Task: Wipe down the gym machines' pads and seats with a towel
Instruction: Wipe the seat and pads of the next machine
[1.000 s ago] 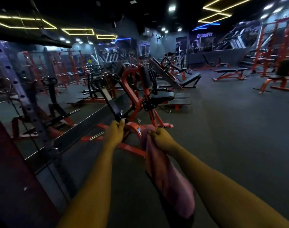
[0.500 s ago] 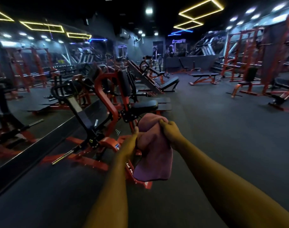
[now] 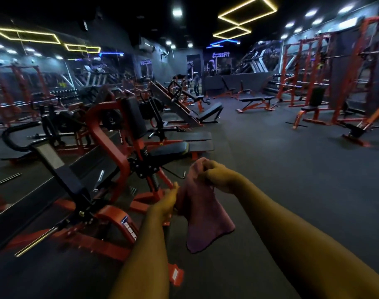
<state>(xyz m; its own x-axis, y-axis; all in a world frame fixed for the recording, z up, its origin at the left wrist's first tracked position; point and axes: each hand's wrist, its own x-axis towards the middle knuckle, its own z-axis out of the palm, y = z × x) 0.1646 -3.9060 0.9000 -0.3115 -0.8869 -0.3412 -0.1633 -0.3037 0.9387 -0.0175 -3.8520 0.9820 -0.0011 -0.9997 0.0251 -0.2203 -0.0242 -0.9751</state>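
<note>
Gripping a limp, pinkish-mauve cloth towel (image 3: 202,214) by its bunched top with the right hand (image 3: 214,174), fingers curled tight round the fabric, just below the centre of the frame. Left hand (image 3: 170,198) against the towel's left edge, lower down; pinching or merely touching, cannot tell through the blur. Otherwise hanging free above the dark rubber floor (image 3: 292,190), not yet on any upholstery. Nearest work, by judgement: the black padded seat (image 3: 169,151) and upright black back pad (image 3: 134,119) of the red steel-framed machine (image 3: 95,130), left of centre. Likely trouble: snagging a loose corner on the black adjustment bracket (image 3: 144,167) under the seat, wiping with too small a wad and skipping edges, or tripping on the red base rails (image 3: 93,242) at lower left in this dim light. No bucket, bin or bottle to be made out anywhere.
</note>
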